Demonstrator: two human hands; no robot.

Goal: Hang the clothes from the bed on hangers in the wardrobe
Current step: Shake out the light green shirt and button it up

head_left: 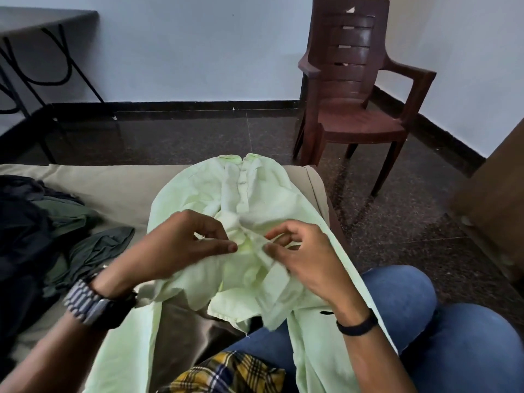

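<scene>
Left hand (181, 239) and right hand (300, 251), near frame centre, each pinch the front placket of the pale green shirt (198, 191); thumbs and forefingers are closed on the cloth, apparently working a button so the shirt can take a hanger. The shirt lies spread on the bed (113, 182), collar toward 12 o'clock, hem over the person's jeans (411, 321) at 5 o'clock. Dark clothes (34, 222) wait heaped at 9 o'clock. A yellow plaid garment (226, 373) sits at 6 o'clock. A brown chair (354, 89) stands at 1 o'clock. No hanger or wardrobe is clearly in view.
</scene>
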